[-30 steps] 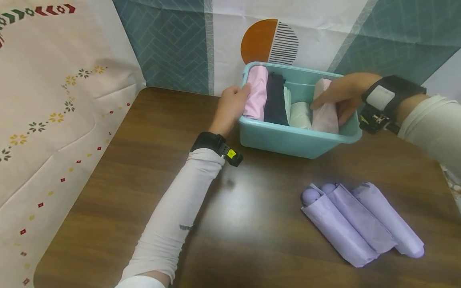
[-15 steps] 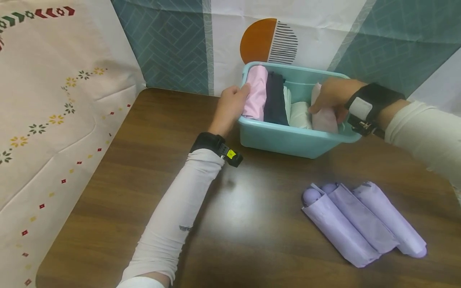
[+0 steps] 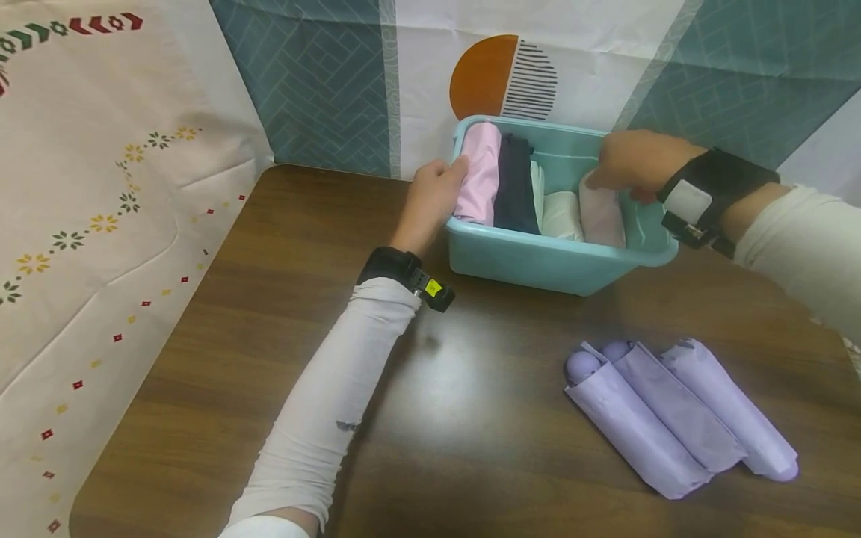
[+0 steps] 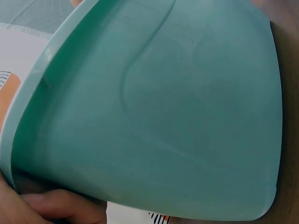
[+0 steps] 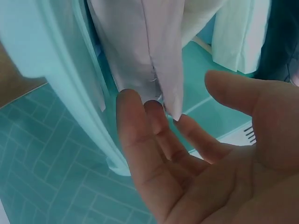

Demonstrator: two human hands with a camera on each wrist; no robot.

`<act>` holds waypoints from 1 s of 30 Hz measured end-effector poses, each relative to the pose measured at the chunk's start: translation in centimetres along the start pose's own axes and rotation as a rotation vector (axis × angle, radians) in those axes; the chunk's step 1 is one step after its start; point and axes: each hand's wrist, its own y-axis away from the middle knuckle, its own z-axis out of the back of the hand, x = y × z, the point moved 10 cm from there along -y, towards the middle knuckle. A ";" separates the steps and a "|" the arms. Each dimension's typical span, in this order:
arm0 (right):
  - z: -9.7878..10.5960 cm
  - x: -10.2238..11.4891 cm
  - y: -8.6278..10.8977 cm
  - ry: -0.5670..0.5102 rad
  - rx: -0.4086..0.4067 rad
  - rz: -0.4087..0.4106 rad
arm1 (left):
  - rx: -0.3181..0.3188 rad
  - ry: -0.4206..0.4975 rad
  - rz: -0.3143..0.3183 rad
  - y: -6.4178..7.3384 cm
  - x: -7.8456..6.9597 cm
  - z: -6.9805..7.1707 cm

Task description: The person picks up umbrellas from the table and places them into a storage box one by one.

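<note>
A light teal plastic bin [image 3: 518, 258] stands against the back wall. My left hand [image 3: 433, 194] grips its left rim; in the left wrist view the fingers [image 4: 65, 205] curl under the rim. My right hand [image 3: 646, 161] is over the bin's right end, and in the right wrist view its fingers are loosely bent with the thumb apart. Its fingertips are right at the end of a pale pink folded umbrella [image 5: 140, 42]. Left of that umbrella, the bin holds a pale green bundle [image 3: 561, 214], a dark navy one [image 3: 515, 187] and a pink one [image 3: 480, 172].
Several lavender folded umbrellas [image 3: 639, 426], some with round handle ends showing, lie side by side at the table's right. The brown wooden table [image 3: 269, 299] meets a patterned cloth wall [image 3: 323, 90] behind and a flowered cloth [image 3: 101, 187] at left.
My right hand has let go of the pale pink umbrella and drawn back toward the bin's rear. The umbrella now sits lower, close against the pale green bundle. My left hand stays put.
</note>
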 end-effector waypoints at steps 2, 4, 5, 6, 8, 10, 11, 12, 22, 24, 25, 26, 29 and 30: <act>0.0 -0.1 0.1 -0.028 -0.010 0.018 | 0.002 0.002 0.003 0.0 0.1 -0.1; 0.1 -0.2 0.1 -0.074 -0.014 0.035 | 0.003 0.008 0.006 0.0 0.2 -0.1; 0.2 -0.3 0.2 -0.084 -0.016 0.043 | 0.002 0.009 0.002 0.0 0.2 -0.1; 0.2 -0.3 0.2 -0.092 -0.019 0.052 | 0.000 0.010 0.002 0.0 0.2 -0.1; 0.4 -0.4 0.4 -0.104 -0.026 0.056 | -0.005 0.008 -0.001 0.0 0.2 0.0; 0.7 -0.5 0.5 -0.114 -0.046 0.053 | -0.008 0.006 -0.001 0.0 0.2 0.1; 0.8 -0.6 0.6 -0.116 -0.062 0.048 | -0.010 0.002 -0.004 0.0 0.2 0.1; 1.0 -0.7 0.7 -0.121 -0.082 0.045 | -0.011 0.001 -0.005 0.0 0.2 0.2; 2.5 -1.4 4.0 -0.144 -0.295 0.156 | -0.016 0.008 -0.009 -0.1 0.0 0.1; 2.7 -2.0 4.7 -0.165 -0.332 0.159 | -0.014 0.011 -0.008 -0.1 0.0 0.0; 2.8 -2.2 5.0 -0.177 -0.353 0.160 | -0.014 0.010 -0.006 -0.1 -0.1 0.0; 2.8 -2.5 5.3 -0.190 -0.365 0.161 | -0.013 0.009 -0.005 -0.1 -0.1 0.0; 3.0 -2.9 6.2 -0.209 -0.405 0.168 | -0.013 0.008 -0.002 0.0 -0.1 0.0; 3.0 -2.9 6.6 -0.216 -0.418 0.177 | -0.014 0.007 -0.002 0.0 -0.1 0.0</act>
